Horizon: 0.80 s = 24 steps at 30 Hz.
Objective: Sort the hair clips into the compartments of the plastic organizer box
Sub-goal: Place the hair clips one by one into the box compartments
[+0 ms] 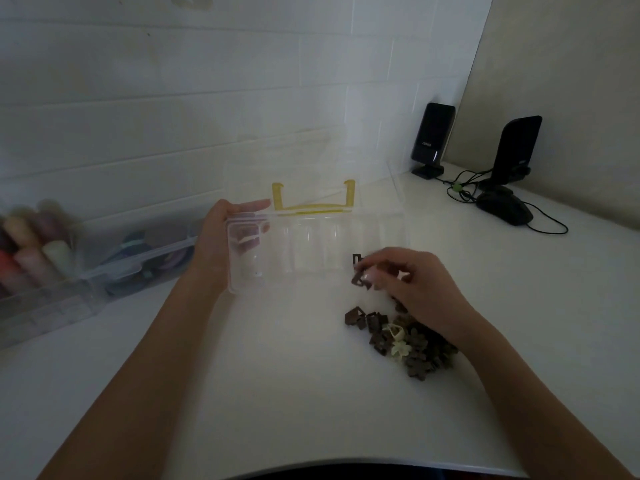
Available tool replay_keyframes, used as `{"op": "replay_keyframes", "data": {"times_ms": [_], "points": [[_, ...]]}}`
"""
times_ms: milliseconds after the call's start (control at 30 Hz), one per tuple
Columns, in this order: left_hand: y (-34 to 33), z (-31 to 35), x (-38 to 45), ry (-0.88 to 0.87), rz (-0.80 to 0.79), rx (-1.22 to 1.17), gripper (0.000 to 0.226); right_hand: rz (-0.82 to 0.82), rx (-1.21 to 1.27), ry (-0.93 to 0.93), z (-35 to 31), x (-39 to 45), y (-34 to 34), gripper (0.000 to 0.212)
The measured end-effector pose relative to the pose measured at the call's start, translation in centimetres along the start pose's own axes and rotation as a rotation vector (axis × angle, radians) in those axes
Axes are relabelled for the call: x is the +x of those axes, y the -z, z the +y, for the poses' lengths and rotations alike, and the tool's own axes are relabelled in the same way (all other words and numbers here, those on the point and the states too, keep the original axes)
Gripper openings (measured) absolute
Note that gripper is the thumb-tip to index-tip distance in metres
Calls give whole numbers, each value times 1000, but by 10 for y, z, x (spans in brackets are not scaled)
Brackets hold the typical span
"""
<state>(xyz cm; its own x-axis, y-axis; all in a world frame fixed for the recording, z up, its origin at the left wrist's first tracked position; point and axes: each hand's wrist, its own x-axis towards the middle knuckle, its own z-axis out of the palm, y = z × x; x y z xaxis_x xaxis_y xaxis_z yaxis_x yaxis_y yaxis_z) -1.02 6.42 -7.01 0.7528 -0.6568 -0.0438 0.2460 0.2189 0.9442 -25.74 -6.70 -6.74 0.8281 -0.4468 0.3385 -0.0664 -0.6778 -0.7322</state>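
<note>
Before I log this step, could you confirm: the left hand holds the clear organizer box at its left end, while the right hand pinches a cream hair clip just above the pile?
Not quite: the head view shows the right hand pinching a dark brown hair clip, not a cream one. The rest stands: the left hand holds the clear organizer box at its left end, and the clip is just above the pile of hair clips.

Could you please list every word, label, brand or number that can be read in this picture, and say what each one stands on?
Left black speaker: a small pale brand word on its front, too blurred to read with certainty.
Right black speaker: a faint pale mark low on its side, unreadable.
Clear organizer box, hair clips, side storage bin: no text visible.
</note>
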Motion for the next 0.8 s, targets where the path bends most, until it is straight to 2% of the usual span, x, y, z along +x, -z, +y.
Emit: {"op": "replay_keyframes", "data": {"times_ms": [100,167,267,400,467,533,600,667,800], "points": [[2,-1,2,-5,-4,0,42,103,264,-72,-5,1,6,17],[1,-1,2,-4,-4,-2,42,103,321,-138,-4,1,8,20],[-1,-1,-1,4,-4,0,42,111,278,-143,1,2,5,21],[-4,2,-4,22,-13,-11,43,225,84,-55,2,10,-3,6],[-5,3,-5,19,-3,-9,44,241,6,-5,-1,12,-9,16],[-5,2,-5,9,4,-1,44,212,-65,8,-2,12,-11,23],[-3,1,-4,5,-8,-1,43,151,-131,39,-1,9,-8,17],[-2,0,-2,12,-10,3,43,13,-199,74,0,4,-3,11],[-1,0,0,14,-11,21,42,-263,-328,43,-3,-2,0,38]]}}
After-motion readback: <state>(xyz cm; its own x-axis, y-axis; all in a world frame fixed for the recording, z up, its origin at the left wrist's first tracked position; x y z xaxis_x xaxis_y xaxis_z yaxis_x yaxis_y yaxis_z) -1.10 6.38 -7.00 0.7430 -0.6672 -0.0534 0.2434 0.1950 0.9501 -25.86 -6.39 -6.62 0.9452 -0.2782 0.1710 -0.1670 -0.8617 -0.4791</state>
